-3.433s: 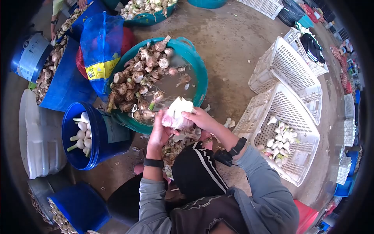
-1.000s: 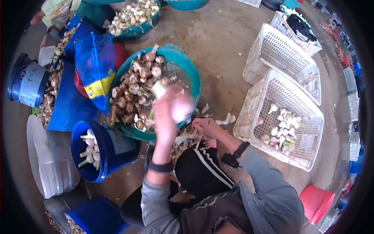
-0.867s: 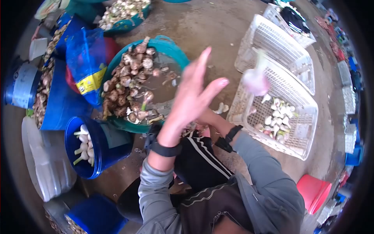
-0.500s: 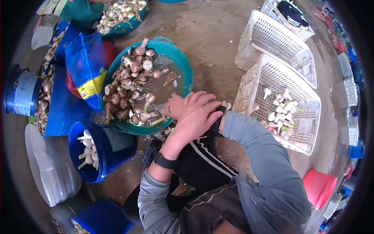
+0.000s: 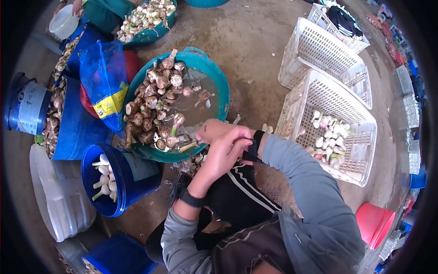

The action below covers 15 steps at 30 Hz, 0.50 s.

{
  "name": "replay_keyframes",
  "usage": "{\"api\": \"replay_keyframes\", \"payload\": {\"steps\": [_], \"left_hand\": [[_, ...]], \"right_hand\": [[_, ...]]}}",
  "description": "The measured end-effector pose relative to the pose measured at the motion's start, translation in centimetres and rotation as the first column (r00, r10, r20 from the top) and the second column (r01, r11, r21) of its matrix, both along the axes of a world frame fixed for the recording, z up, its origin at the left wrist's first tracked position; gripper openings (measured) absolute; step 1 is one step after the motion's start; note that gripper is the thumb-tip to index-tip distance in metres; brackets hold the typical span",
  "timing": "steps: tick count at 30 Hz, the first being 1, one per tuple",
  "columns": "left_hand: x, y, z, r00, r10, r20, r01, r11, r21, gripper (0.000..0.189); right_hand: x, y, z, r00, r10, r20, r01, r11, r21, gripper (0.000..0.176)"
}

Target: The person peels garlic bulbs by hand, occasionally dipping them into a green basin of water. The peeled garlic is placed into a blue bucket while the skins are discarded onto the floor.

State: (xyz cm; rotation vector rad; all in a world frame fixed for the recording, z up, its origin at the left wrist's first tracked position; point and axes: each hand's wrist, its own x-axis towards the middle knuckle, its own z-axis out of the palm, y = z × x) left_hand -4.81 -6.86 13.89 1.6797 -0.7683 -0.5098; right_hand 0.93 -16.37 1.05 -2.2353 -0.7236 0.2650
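Observation:
My left hand [image 5: 224, 151] lies across my right wrist, its fingers bent and pressed together at the black wrist strap [image 5: 257, 142] there. Beneath it, my right hand [image 5: 213, 129] shows its back, with its fingers mostly hidden. Both hands are just past the near right rim of a green tub [image 5: 222, 98]. Unpeeled, soil-stained garlic bulbs [image 5: 150, 91] fill that tub's left side, and shallow murky water covers the rest. Another black band [image 5: 193, 199] circles my left wrist.
White crates [image 5: 292, 109] stand at right, the nearer holding peeled garlic [image 5: 332, 137]. A blue bucket [image 5: 122, 178] with white bulbs stands at left, beside a blue mesh bag [image 5: 104, 77]. A red bucket [image 5: 372, 223] is at lower right. Another person's hand [image 5: 76, 7] shows at upper left.
My left hand's fingers were spread over the back of my right hand; they have drawn back and bent in at the right wrist strap. The other person's white container has moved up.

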Motion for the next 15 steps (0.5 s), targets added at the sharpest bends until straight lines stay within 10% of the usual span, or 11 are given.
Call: {"api": "replay_keyframes", "payload": {"steps": [3,6,15], "left_hand": [[-0.5,0.5,0.8,0.982,-0.007,0.187,0.010,1.000,-0.018,0.010],[-0.1,0.2,0.0,0.994,0.017,0.108,-0.019,1.000,0.023,0.012],[1.5,-1.4,-1.9,0.997,-0.025,0.076,0.024,1.000,0.007,0.013]], "right_hand": [[0.5,-0.5,-2.2,0.997,0.073,-0.014,-0.069,0.976,0.206,0.018],[0.7,0.3,0.1,0.996,0.063,-0.055,-0.072,0.978,-0.197,0.017],[0.8,2.2,-2.2,0.976,-0.028,0.218,0.058,0.990,-0.132,0.005]]}}
